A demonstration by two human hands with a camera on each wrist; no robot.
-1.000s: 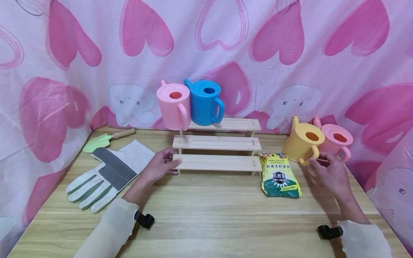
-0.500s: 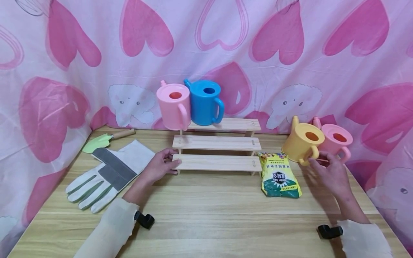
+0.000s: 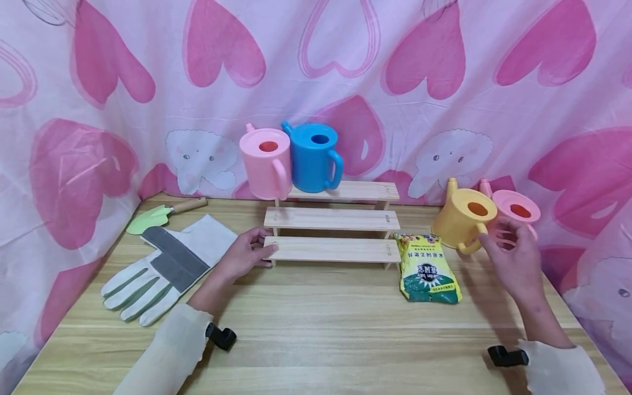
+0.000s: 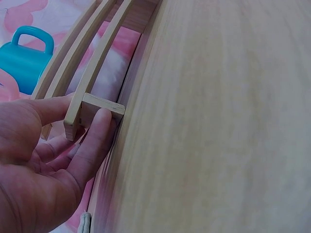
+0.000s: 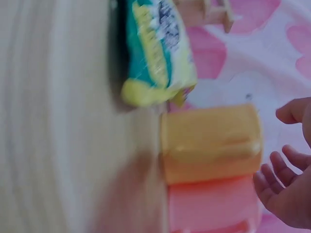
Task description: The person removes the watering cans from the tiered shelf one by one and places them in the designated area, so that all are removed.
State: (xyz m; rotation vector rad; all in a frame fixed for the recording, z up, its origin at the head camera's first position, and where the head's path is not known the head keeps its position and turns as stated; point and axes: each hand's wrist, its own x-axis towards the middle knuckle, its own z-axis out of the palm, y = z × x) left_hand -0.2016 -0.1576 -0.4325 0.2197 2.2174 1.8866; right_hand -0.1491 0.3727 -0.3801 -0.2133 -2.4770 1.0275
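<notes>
A three-step wooden shelf stand (image 3: 332, 218) is at the middle of the table. My left hand (image 3: 245, 252) holds its lower left end, with thumb and fingers around the end of the bottom step and its leg (image 4: 101, 104). On the top step stand a pink watering can (image 3: 264, 173) and a blue watering can (image 3: 310, 164), both upright. My right hand (image 3: 515, 258) hovers with bent, parted fingers beside the handle of a yellow watering can (image 3: 459, 219). The right wrist view shows the fingers apart from the yellow can (image 5: 211, 141). Behind that hand, another pink watering can (image 3: 515, 203) is partly hidden.
A yellow and green bag (image 3: 428, 269) lies right of the stand. At the left are a white and grey work glove (image 3: 170, 269) and a green hand trowel (image 3: 150, 218) with a wooden handle. A pink heart-patterned curtain (image 3: 296, 99) hangs behind the wooden table (image 3: 321, 340).
My right hand has moved off the yellow watering can's handle, slightly up and to the right, and its fingers have parted. The left hand and the stand stay where they were.
</notes>
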